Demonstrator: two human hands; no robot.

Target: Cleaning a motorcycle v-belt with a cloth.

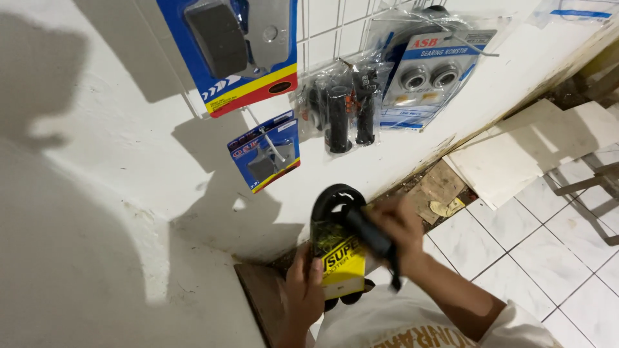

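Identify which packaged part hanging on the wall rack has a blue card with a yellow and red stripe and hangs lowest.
The small blue carded pack, below the larger blue pack and left of the black handlebar grips.

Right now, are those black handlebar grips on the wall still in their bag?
In the bag: the black grips hang on the wire rack, with clear plastic around them.
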